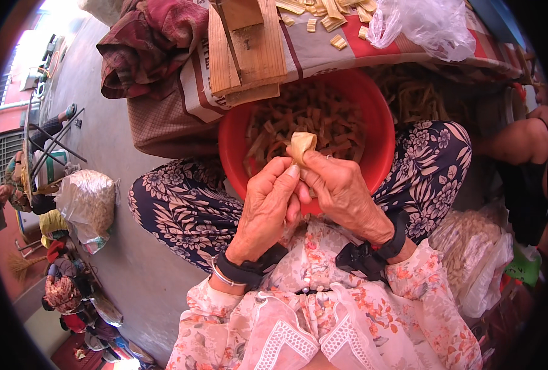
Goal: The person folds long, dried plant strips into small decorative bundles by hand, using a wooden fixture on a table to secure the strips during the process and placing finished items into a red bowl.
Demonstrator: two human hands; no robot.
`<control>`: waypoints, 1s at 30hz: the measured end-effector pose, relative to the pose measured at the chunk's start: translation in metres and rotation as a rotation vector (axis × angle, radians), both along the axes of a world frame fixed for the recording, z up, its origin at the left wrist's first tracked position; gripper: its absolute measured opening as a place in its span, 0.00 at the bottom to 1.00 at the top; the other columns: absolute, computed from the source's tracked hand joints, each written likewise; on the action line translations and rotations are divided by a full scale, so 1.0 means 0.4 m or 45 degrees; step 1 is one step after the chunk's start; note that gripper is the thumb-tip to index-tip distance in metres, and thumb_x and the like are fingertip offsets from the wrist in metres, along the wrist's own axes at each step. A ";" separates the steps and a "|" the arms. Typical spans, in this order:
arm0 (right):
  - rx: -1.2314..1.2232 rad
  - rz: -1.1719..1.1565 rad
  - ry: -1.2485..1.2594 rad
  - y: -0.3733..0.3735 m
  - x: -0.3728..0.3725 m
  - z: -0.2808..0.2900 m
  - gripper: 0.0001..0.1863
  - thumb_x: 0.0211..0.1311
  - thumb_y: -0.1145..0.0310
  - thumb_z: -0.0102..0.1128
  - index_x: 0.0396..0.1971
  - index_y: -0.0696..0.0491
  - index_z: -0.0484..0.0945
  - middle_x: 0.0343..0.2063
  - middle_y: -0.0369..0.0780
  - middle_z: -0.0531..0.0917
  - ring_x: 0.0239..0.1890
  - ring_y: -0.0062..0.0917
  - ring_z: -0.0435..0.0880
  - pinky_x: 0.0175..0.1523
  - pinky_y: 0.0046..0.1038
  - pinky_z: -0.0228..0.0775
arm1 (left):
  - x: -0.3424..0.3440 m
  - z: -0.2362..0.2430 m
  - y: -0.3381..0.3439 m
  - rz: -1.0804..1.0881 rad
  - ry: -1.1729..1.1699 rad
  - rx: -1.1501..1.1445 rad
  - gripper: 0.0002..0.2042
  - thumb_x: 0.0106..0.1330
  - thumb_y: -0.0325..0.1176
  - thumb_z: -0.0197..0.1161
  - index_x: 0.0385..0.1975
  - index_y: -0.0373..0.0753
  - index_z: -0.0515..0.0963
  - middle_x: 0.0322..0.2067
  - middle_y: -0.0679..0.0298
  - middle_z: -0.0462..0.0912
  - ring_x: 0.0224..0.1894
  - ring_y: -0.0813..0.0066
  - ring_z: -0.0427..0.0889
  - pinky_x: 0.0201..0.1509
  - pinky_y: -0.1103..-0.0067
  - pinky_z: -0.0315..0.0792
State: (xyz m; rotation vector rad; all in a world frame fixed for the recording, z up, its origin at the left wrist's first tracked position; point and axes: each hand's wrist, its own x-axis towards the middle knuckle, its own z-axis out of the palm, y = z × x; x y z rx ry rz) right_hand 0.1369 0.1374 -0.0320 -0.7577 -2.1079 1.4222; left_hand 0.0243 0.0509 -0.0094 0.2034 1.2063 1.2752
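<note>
Between my two hands is a folded, pale yellow strip [303, 145], which looks like dried plant material. My left hand [268, 196] pinches its lower end between thumb and fingers. My right hand [340, 185] grips it from the right, the fingertips close against those of the left. Both hands are over the near part of a red plastic basin [382, 117] between my knees. Many short, flat brownish strips [314, 114] lie in the basin. The strip's lower end is hidden by my fingers.
A wooden block with an upright blade [249, 58] stands on the cloth-covered table [157, 126] ahead. Cut pale pieces [332, 23] and a clear plastic bag [422, 28] lie there too. Full bags stand at left [88, 206] and right [471, 253]. Another person's leg [517, 148] is at right.
</note>
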 end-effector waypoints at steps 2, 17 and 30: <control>0.261 0.134 -0.144 0.004 0.010 0.003 0.12 0.49 0.75 0.54 0.37 0.59 0.72 0.18 0.44 0.75 0.22 0.37 0.78 0.26 0.33 0.69 | 0.000 0.004 0.000 -0.017 0.017 0.030 0.11 0.68 0.39 0.47 0.36 0.38 0.70 0.19 0.72 0.70 0.15 0.92 0.62 0.16 0.92 0.56; -0.889 -0.023 0.139 -0.006 0.025 0.065 0.04 0.58 0.74 0.54 0.29 0.59 0.74 0.22 0.35 0.78 0.20 0.19 0.77 0.24 0.21 0.69 | 0.017 0.024 0.030 0.251 0.209 0.086 0.10 0.67 0.37 0.51 0.38 0.36 0.70 0.16 0.75 0.65 0.14 0.92 0.59 0.15 0.91 0.55; 0.114 0.275 0.093 0.041 0.036 0.032 0.05 0.44 0.78 0.60 0.23 0.58 0.73 0.16 0.42 0.73 0.20 0.34 0.76 0.24 0.26 0.67 | -0.052 -0.021 -0.008 -0.049 -0.741 0.161 0.06 0.64 0.32 0.53 0.31 0.36 0.69 0.13 0.73 0.61 0.10 0.91 0.54 0.10 0.90 0.50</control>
